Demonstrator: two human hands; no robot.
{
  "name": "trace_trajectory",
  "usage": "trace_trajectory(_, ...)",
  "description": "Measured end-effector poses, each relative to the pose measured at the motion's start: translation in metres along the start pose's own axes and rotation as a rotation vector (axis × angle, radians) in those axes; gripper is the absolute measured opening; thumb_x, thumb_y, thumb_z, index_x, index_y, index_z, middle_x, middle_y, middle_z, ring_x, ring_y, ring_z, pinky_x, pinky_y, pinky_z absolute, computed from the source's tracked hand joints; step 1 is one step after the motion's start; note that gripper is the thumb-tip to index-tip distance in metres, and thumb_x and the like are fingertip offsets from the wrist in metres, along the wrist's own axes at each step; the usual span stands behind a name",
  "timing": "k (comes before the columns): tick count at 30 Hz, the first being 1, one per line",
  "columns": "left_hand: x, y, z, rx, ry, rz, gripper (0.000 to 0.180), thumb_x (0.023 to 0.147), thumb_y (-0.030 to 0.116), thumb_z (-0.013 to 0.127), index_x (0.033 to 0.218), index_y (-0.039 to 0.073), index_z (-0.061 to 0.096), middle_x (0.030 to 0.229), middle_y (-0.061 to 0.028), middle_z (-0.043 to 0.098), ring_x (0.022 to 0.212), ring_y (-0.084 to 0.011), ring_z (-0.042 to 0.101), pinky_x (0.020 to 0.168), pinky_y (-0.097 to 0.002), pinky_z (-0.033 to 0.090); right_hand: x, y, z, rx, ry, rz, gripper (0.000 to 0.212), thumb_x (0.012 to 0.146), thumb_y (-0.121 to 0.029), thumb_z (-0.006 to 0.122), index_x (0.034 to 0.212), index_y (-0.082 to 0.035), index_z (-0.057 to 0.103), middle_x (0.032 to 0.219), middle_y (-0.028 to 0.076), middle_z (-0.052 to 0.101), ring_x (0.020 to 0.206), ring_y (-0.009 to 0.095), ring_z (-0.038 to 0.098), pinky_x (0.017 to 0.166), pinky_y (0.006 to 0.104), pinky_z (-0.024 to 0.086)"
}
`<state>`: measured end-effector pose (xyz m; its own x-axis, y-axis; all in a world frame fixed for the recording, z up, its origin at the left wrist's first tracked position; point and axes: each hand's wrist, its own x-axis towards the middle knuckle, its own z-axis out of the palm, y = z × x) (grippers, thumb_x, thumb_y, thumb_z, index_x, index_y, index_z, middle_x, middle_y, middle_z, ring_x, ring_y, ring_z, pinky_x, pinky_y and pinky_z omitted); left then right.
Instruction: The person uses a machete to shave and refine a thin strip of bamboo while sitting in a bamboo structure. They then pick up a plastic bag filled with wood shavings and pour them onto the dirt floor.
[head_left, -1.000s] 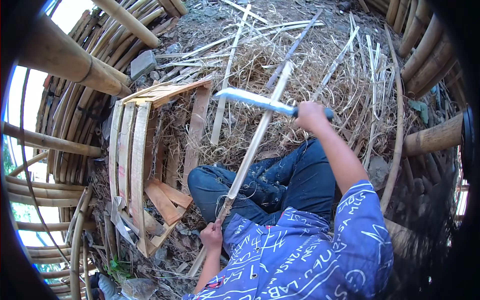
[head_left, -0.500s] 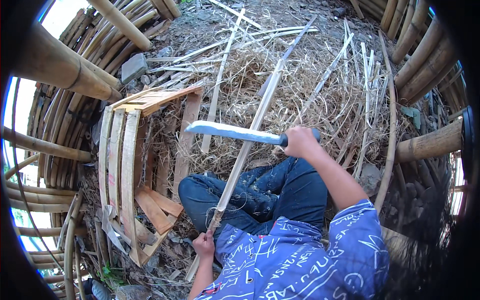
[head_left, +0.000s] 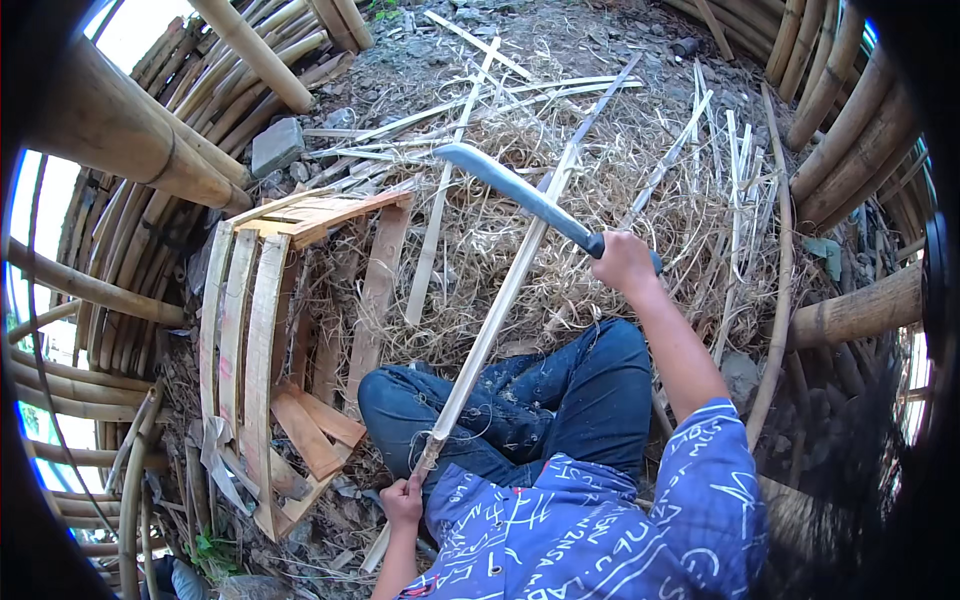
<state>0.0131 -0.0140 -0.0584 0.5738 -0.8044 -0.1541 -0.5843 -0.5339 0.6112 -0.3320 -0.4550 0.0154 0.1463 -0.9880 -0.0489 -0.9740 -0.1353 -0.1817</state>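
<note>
Bamboo poles (head_left: 120, 125) wall the space on both sides, and curly shavings (head_left: 470, 255) and loose slats (head_left: 430, 250) litter the stony ground (head_left: 400, 60). To the left of the seated person is a slatted wooden crate (head_left: 237, 320), with a grey block (head_left: 277, 147) beyond it. From the lap, the pale strip (head_left: 490, 335) slants up and away over the left leg (head_left: 410, 405). The left hand (head_left: 403, 500) has its fingers closed around the strip near its lower end; the right hand (head_left: 626, 262) has its fingers wrapped round the dark handle of a long knife (head_left: 520, 192), whose blade crosses the strip's far part. Whether the edge touches the wood cannot be told. For good control, the lower end should probably be held firm, the blade kept at a shallow, even angle, and each stroke light, so that the edge does not dig in.
</note>
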Motion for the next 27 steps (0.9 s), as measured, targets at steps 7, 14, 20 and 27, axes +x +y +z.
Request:
trace_trajectory(7,0.002,-0.001,0.0,-0.086,-0.013,0.046,0.048,0.085,0.031,0.063,0.054,-0.003,0.052,0.043,-0.0155,0.044,0.037,-0.0205,0.044,0.041,-0.0367,0.033,0.028,0.04,-0.043,-0.033,0.041,-0.012,0.02,0.07,-0.022,0.061,0.081,-0.006,0.067,0.083,0.019,0.068,0.081,0.034,0.067,0.075,0.0429,0.053)
trace_trajectory(14,0.0,-0.003,0.005,-0.048,0.012,0.062,0.047,0.086,0.031,0.062,0.054,-0.003,0.054,0.044,-0.0158,0.045,0.038,-0.021,0.047,0.042,-0.0368,0.034,0.014,0.038,-0.034,0.087,0.027,-0.095,0.021,0.069,-0.02,0.063,0.083,-0.006,0.067,0.085,0.02,0.068,0.082,0.034,0.067,0.078,0.0422,0.053)
trace_trajectory(20,0.0,-0.003,0.001,-0.08,0.004,0.02,0.047,0.087,0.031,0.061,0.056,-0.004,0.055,0.044,-0.0143,0.045,0.04,-0.0182,0.045,0.043,-0.036,0.034,0.037,0.033,-0.041,0.068,-0.014,0.005,0.024,0.069,-0.022,0.063,0.085,-0.005,0.068,0.088,0.02,0.068,0.086,0.033,0.067,0.08,0.0415,0.052)
trace_trajectory(27,0.002,-0.005,0.012,-0.417,0.104,0.071,0.054,0.095,0.037,0.048,0.058,-0.001,0.048,0.05,-0.0011,0.04,0.052,-0.0076,0.038,0.046,-0.0317,0.028,0.026,0.043,0.022,0.598,0.033,0.397,0.035,0.07,-0.028,0.064,0.079,0.005,0.067,0.079,0.026,0.066,0.081,0.038,0.067,0.07,0.0408,0.052)
